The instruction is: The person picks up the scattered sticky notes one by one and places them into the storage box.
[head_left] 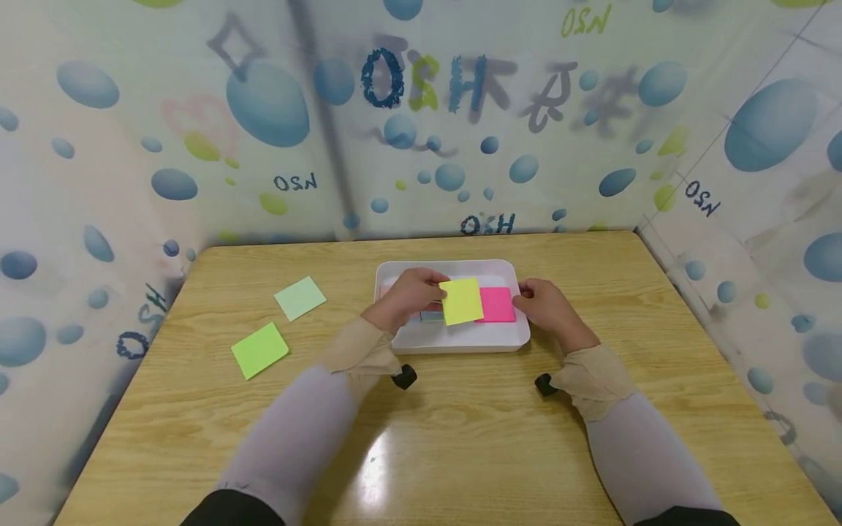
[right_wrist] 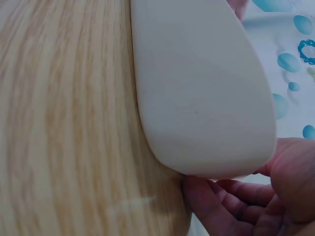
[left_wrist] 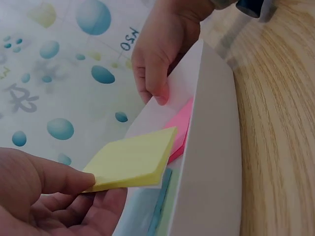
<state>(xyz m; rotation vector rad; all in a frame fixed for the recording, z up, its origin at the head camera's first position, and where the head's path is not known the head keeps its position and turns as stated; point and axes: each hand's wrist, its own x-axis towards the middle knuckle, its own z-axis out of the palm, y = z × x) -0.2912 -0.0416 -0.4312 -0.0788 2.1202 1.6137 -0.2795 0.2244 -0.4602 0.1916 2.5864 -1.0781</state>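
Over the white tray (head_left: 460, 340), my left hand (head_left: 409, 298) pinches a yellow sticky note pad (head_left: 463, 302) between thumb and fingers, holding it by one edge. In the left wrist view the yellow pad (left_wrist: 130, 160) is raised and tilted. A bright pink sticky note pad (head_left: 500, 305) lies in the tray's right part, partly covered by the yellow one. Beneath my left hand, blue and pale green pads (left_wrist: 142, 209) show in the tray. My right hand (head_left: 546, 310) grips the tray's right end, thumb over the rim and fingers against the outer wall (right_wrist: 206, 147).
Left of the tray, a pale green sticky note pad (head_left: 300, 298) and a brighter green pad (head_left: 260, 351) lie on the wooden table (head_left: 460, 438). A patterned wall sheet (head_left: 263, 197) stands behind the table and along its sides.
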